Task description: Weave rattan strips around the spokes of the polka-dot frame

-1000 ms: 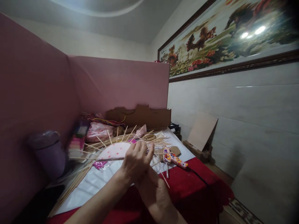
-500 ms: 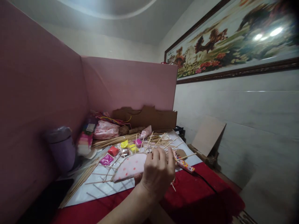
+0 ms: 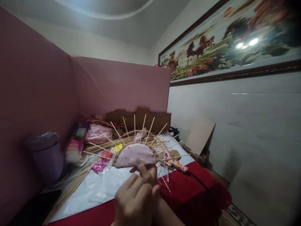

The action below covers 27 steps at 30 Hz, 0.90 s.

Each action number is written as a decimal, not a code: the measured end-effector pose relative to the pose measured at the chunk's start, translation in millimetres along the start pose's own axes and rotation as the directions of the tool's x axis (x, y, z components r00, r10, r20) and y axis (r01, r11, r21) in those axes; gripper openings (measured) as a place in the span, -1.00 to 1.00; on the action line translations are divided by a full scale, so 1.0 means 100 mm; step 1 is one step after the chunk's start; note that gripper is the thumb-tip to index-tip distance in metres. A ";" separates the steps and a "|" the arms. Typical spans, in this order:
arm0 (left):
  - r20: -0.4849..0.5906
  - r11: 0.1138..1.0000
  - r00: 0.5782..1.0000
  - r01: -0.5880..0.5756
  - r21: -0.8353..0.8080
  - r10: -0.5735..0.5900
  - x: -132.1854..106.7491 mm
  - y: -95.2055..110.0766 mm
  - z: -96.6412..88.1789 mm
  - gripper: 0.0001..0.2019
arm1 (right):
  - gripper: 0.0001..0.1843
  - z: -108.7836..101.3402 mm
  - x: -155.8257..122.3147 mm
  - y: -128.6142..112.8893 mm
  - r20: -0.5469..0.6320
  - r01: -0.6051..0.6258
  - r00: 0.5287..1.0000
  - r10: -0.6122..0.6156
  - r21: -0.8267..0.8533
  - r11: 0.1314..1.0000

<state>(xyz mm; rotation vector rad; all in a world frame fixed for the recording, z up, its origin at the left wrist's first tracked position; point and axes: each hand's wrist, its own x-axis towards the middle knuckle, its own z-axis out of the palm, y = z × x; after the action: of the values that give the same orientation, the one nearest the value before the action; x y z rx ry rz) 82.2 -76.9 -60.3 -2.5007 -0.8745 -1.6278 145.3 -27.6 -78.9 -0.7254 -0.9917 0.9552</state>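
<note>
Head view: polka-dot half-disc (image 3: 131, 154) runs crosswise just beyond the right hand (image 3: 148, 173) pinching its straight edge, left hand (image 3: 134, 199) curled behind, can't tell if gripping

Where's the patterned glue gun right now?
In the head view, the glue gun lies right of the dotted half-round piece, across the edge where the white sheet meets the red cloth.

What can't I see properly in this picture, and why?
All in the head view:
Left hand: its fingertips are hidden behind it, so I can't tell if they hold anything.
Right hand, on the spotted panel: partly covered by the left hand.
Purple container: blurred, and its wall hides the inside.
Framed picture: right end cut off by the image edge.
</note>
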 end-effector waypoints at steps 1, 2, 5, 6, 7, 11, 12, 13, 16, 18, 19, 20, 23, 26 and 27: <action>-0.035 0.991 0.993 0.114 -0.065 -0.117 -0.07 -0.07 -0.04 -0.82 | -0.66 0.00 0.03 -0.01 -0.013 -0.012 1.000 0.013 0.047 0.999; -0.092 0.947 0.948 0.291 -0.137 -0.304 -0.11 -0.15 -0.07 -0.76 | -0.68 0.01 0.05 -0.03 -0.036 -0.021 0.999 0.025 0.101 0.995; -0.051 0.600 0.671 0.624 -0.501 -0.740 -0.11 -0.37 -0.08 -0.86 | -0.74 0.09 0.06 -0.08 -0.068 -0.019 0.997 0.040 0.281 0.960; 0.051 0.455 0.613 0.638 -0.622 -0.789 -0.08 -0.42 -0.07 -0.77 | -0.75 0.12 0.04 -0.09 -0.062 -0.016 0.997 0.038 0.319 0.948; 0.119 0.329 0.577 0.610 -0.720 -0.808 -0.03 -0.44 -0.06 -0.71 | -0.76 0.15 0.01 -0.08 -0.054 -0.020 0.998 0.041 0.350 0.936; 0.341 -0.053 0.566 0.463 -0.885 -0.751 0.13 -0.39 -0.09 -0.80 | -0.73 0.29 -0.08 -0.07 -0.038 -0.102 0.991 0.129 0.410 0.906; 0.370 -0.118 0.531 0.448 -0.886 -0.762 0.15 -0.37 -0.11 -0.83 | -0.72 0.32 -0.09 -0.08 -0.038 -0.131 0.986 0.161 0.414 0.901; 0.386 -0.168 0.483 0.433 -0.885 -0.786 0.16 -0.35 -0.13 -0.85 | -0.71 0.35 -0.09 -0.09 -0.035 -0.157 0.982 0.188 0.412 0.898; 0.390 -0.231 0.357 0.413 -0.881 -0.849 0.18 -0.36 -0.18 -0.84 | -0.68 0.43 -0.10 -0.15 -0.016 -0.206 0.974 0.227 0.359 0.910; 0.421 -0.249 0.358 0.436 -0.865 -0.834 0.21 -0.40 -0.21 -0.81 | -0.64 0.43 -0.13 -0.17 -0.005 -0.232 0.970 0.243 0.276 0.933; 0.441 -0.257 0.380 0.445 -0.858 -0.813 0.24 -0.42 -0.23 -0.82 | -0.62 0.41 -0.16 -0.16 0.011 -0.251 0.967 0.255 0.220 0.943; 0.452 -0.262 0.409 0.441 -0.858 -0.793 0.27 -0.44 -0.25 -0.83 | -0.62 0.35 -0.19 -0.15 0.031 -0.262 0.965 0.261 0.155 0.952; 0.325 -0.216 0.505 0.262 -0.940 -0.800 0.37 -0.50 -0.33 -0.90 | -0.66 0.05 -0.30 -0.07 -0.005 -0.156 0.988 0.156 -0.068 0.985; 0.266 -0.186 0.533 0.200 -0.962 -0.803 0.45 -0.54 -0.41 -0.82 | -0.70 -0.31 -0.32 -0.03 -0.302 0.093 0.938 -0.171 -0.256 0.962; 0.272 -0.191 0.532 0.203 -0.960 -0.802 0.46 -0.55 -0.43 -0.82 | -0.71 -0.40 -0.30 -0.04 -0.342 0.147 0.907 -0.244 -0.286 0.947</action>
<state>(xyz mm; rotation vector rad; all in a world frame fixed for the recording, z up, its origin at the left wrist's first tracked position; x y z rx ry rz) 33.6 -24.3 -16.5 -1.5132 -1.0256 -4.2192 176.9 -59.6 -101.5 -0.9624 -0.8351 0.4889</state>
